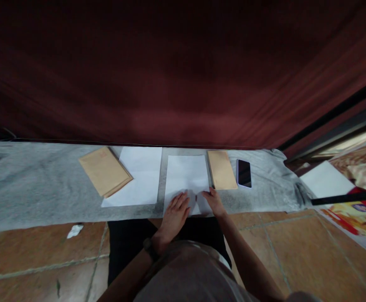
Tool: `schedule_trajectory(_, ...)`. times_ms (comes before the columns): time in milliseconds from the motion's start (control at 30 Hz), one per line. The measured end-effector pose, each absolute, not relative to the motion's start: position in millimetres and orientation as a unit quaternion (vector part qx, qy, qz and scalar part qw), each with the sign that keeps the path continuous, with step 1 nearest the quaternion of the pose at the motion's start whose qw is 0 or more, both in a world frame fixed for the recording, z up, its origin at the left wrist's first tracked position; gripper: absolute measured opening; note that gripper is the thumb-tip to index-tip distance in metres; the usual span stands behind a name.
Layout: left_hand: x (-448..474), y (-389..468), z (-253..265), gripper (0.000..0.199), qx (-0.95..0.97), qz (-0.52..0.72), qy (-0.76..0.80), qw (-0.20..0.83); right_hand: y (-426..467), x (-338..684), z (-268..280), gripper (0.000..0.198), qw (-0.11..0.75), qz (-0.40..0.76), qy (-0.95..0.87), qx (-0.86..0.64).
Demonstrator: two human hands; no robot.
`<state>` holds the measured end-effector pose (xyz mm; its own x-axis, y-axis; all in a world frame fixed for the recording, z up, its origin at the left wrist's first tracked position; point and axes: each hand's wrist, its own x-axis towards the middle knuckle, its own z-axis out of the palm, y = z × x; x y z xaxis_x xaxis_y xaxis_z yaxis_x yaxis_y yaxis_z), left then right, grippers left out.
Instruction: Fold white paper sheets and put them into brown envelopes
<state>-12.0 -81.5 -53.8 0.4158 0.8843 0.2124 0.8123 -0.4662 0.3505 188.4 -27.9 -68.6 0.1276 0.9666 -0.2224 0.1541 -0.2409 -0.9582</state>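
Observation:
A white sheet of paper [187,172] lies on the grey cloth straight before me. My left hand [176,209] rests flat on its lower part, fingers stretched out and slightly apart. At the sheet's lower right, my right hand [214,202] holds the edge between thumb and fingers, and that corner looks lifted or folded over. Just beyond my right hand is a brown envelope [222,170]. To the left, a stack of brown envelopes [105,171] overlaps more white paper [142,176].
The grey cloth [38,184] covers a long narrow surface backed by a dark red curtain [183,92]. A phone [244,173] lies right of the single envelope. Crumpled white tissue [75,230] is on the tiled floor. Black bars [346,197] and a colourful printed package [359,218] stand at the right.

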Motion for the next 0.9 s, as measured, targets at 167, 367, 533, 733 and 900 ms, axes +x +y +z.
schedule_trajectory(167, -33, -61, -66, 0.052, 0.813, 0.148, 0.560, 0.056, -29, 188, -70, 0.044, 0.391, 0.377, -0.497, -0.677)
schedule_trajectory(367, -17, -47, -66, 0.058, 0.812, 0.141, 0.565, 0.045, -30, 169, -64, 0.054, 0.275, 0.106, -0.720, -0.628)
schedule_trajectory(533, -5, -16, -68, 0.059, 0.817, 0.120, 0.560, 0.062, -12, 145, -75, 0.050, 0.192, 0.088, -0.791, -0.574)
schedule_trajectory(733, -13, -11, -81, 0.060, 0.771, 0.152, 0.615, 0.063, -9, 150, -89, 0.056, 0.176, 0.040, -0.776, -0.604)
schedule_trajectory(900, -22, -18, -87, 0.061, 0.694, 0.234, 0.673, 0.101, -11, 152, -89, 0.057, 0.174, 0.016, -0.772, -0.611)
